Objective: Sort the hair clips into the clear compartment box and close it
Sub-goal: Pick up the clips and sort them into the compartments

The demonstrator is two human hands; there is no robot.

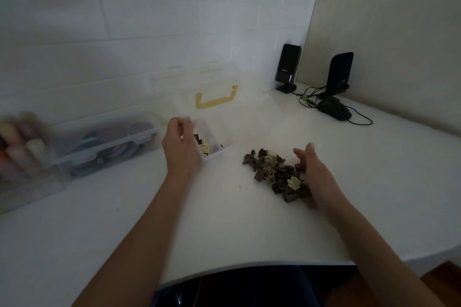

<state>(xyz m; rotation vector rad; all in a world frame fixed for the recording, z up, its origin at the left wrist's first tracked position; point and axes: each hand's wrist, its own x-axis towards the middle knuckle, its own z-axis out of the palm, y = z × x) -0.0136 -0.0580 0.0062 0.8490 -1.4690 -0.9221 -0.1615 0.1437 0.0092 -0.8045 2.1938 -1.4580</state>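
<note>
A pile of small brown and cream hair clips (274,172) lies on the white table, right of centre. My right hand (311,169) rests against the pile's right side, fingers curled into the clips. The clear compartment box (214,154) stands open further left, its lid (199,82) with a yellow handle (215,99) raised behind it. A few dark and cream clips sit in its near compartment. My left hand (180,143) grips the box's left front wall.
A second clear box (104,144) with pastel items lies at the left, with blurred pastel bottles (22,147) beside it. Two black speakers (288,67) and a black mouse (335,109) with cables stand at the back right corner. The table's front edge curves near me.
</note>
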